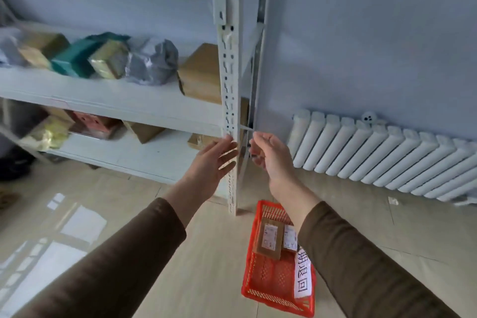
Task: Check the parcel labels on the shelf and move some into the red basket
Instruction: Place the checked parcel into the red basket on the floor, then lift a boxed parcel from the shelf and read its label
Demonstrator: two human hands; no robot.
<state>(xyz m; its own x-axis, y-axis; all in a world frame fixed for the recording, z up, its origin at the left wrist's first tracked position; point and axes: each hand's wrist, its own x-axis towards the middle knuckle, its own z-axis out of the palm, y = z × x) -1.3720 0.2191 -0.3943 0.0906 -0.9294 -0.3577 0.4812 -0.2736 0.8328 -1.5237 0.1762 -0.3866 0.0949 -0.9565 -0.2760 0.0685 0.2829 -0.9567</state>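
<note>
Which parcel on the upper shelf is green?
The green parcel, third from the left, between two brown boxes. The others there are brown cardboard or grey plastic bags.

We see two arms in long dark-brown sleeves of a plain, soft-looking fabric, the left sleeve point(111, 263) and the right sleeve point(361, 266) each ending partway up the forearm, with both wrists bare and no rings, watch or gloves on our hands
</note>
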